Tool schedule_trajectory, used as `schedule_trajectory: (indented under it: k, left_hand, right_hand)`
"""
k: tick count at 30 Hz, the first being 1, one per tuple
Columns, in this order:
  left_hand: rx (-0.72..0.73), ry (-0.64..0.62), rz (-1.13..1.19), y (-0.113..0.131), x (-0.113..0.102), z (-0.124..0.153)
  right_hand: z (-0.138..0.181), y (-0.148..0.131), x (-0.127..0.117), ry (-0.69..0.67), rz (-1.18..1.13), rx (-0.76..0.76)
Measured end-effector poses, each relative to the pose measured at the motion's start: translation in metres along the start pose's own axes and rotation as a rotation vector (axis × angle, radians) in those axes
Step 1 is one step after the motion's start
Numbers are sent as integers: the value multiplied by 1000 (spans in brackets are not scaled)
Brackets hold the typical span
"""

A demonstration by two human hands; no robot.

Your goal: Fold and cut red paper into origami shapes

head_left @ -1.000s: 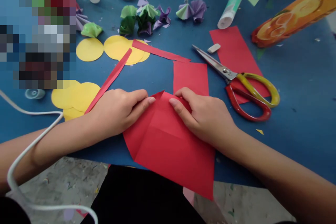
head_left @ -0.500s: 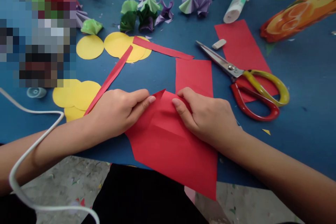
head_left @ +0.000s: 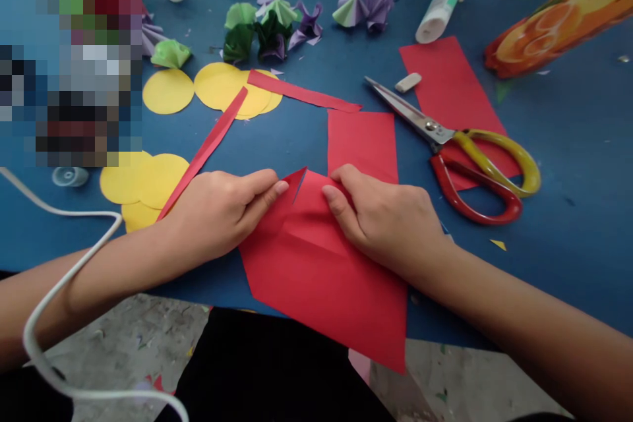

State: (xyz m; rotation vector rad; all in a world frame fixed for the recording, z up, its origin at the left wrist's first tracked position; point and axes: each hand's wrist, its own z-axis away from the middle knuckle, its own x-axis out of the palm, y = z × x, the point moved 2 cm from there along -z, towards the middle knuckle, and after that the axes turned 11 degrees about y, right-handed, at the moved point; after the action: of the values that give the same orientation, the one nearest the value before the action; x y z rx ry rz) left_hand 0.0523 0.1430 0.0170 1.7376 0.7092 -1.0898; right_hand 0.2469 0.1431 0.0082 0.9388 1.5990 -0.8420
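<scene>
A large sheet of red paper is pinched at its far edge by both hands, and its near corner hangs over the table's front edge. A narrow slit runs down from that edge between the two grips. My left hand is closed on the left part, thumb on top. The right part is in my right hand, thumb and forefinger closed on it. Beyond my right hand lies a red paper rectangle. One red strip reaches under my left wrist, and another red strip lies farther back.
Scissors lie at right, partly over another red sheet, near an eraser. Yellow circles lie at left. A glue stick, folded paper pieces and an orange package are behind. A white cable crosses my left forearm.
The slit at the paper's far edge has opened into a visible gap running farther down. Both hands keep their hold, and the view has shifted slightly.
</scene>
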Motion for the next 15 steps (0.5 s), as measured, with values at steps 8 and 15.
schedule_trajectory:
  k: [8,15]
  left_hand:
    - [-14,3,-1,-1,0,0]
    - [-139,-103,75,1,-9,-3]
  right_hand:
    - [2,0,1,-18,-8,4]
    - [-4,1,-17,152,-65,-151]
